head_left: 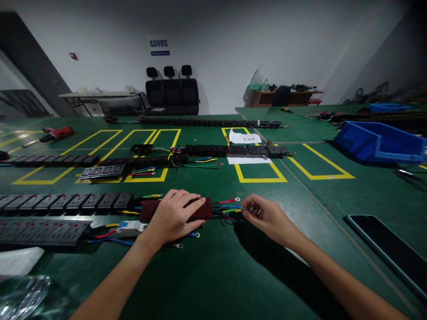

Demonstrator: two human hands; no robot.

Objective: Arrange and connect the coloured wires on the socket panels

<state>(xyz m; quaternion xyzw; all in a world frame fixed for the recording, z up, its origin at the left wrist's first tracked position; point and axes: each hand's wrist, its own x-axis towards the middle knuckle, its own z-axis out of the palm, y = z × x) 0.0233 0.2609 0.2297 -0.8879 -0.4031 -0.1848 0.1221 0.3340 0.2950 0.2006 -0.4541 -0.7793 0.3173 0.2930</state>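
A dark red socket block lies on the green table, and my left hand rests over it with fingers spread across its top. Coloured wires with ring terminals run out of its right end. The thumb and forefinger of my right hand pinch the tips of the blue and yellow wires. A red wire with a ring terminal sticks out just above them. Left of the block are two long black socket strips, and a grey-white breaker sits at the end of the nearer one.
Farther back lie more socket strips across yellow taped outlines, with white paper. A blue bin and a phone are at the right. A red power tool lies far left, clear plastic near left.
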